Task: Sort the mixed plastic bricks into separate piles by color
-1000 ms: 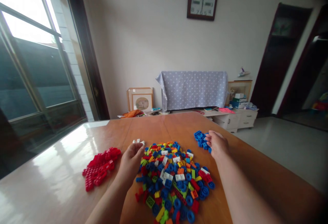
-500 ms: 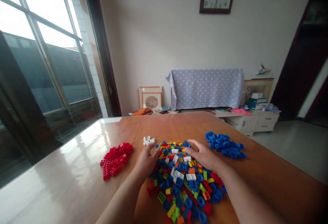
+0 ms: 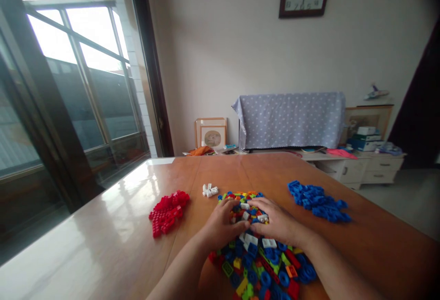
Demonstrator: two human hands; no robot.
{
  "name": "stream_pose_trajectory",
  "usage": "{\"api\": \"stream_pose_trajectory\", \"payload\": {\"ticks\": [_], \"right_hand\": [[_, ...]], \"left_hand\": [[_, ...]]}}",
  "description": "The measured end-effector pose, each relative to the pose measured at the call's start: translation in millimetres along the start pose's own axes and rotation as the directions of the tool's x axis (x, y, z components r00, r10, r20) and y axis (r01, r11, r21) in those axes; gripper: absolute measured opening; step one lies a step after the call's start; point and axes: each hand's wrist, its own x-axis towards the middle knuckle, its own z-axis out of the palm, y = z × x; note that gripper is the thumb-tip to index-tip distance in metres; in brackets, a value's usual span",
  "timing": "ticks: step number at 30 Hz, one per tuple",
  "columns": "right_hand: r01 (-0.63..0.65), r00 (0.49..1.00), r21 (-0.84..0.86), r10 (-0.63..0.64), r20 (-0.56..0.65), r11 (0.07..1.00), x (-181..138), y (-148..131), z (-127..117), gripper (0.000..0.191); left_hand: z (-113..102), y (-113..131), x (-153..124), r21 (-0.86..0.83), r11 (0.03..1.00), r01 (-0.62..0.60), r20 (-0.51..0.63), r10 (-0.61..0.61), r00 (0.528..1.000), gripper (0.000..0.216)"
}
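Cupping left hand [image 3: 222,223] and right hand [image 3: 280,222] half-open, gripping nothing discernible, over multicoloured plastic toy-brick heap [image 3: 254,249], near centre; through crowding so closely, possibly risking scattering loose pieces into small white plastic-brick cluster [image 3: 210,191], beyond heap's far-left edge.

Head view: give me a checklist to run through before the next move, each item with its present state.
1. Left hand and right hand both in view at the mixed pile: ok.
2. Thumbs apart from fingers on both hands: ok.
3. Mixed pile fully visible: not ok, the hands cover part of it.
4. Red pile apart from the mixed pile: ok.
5. Blue pile apart from the mixed pile: ok.
6. White pieces clear of the mixed pile: cannot tell, edges look very close.
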Motion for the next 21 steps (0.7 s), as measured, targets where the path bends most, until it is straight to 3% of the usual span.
{"api": "stream_pose_trajectory", "payload": {"ticks": [5, 10, 15, 21], "right_hand": [[0.024, 0.997, -0.016, -0.025, -0.067, 1.0, 5, -4, 3, 0.046], [0.037, 0.994, 0.032, -0.033, -0.102, 0.999, 8, -7, 5, 0.026], [0.101, 0.986, 0.124, -0.082, -0.147, 0.987, 7, -11, 7, 0.025], [0.043, 0.981, 0.223, 0.001, -0.193, 0.974, 7, -10, 4, 0.025]], "left_hand": [[5, 5, -2, 0.121, 0.99, -0.068, 0.131, 0.052, 0.99, 0.075], [6, 8, 1, 0.053, 0.993, -0.102, 0.119, 0.095, 0.988, 0.047], [7, 9, 2, 0.034, 0.994, -0.106, 0.112, 0.102, 0.989, 0.032], [8, 2, 3, 0.028, 0.997, -0.076, 0.074, 0.074, 0.995, 0.02]]}}
